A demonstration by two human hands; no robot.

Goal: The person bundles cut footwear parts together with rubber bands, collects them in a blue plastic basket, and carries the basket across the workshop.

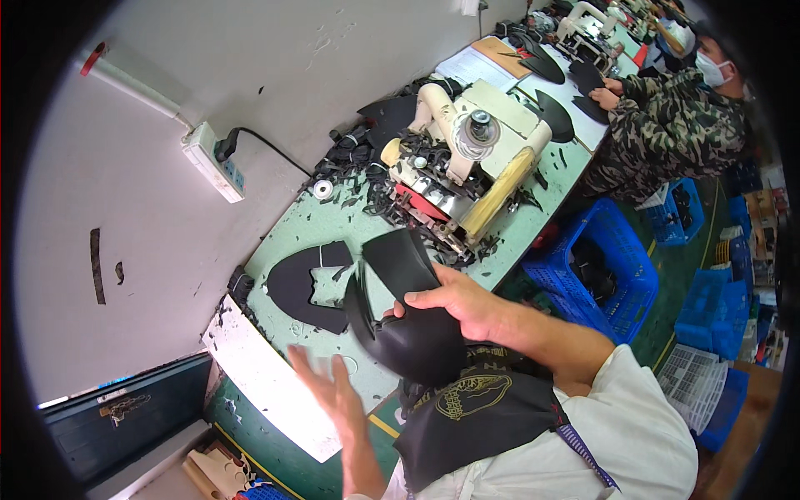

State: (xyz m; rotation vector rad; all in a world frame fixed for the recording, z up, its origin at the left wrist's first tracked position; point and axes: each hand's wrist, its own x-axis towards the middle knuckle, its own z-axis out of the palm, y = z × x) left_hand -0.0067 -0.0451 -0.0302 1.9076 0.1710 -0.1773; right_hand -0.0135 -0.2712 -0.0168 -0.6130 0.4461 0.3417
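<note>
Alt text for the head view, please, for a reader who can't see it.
A person's right hand grips curved black pieces above a pale green workbench; the open left hand, blurred, appears empty. A flat, black, U-shaped piece lies on the bench near a cream machine. At upper right, a co-worker in camouflage holds a dark piece.
</note>
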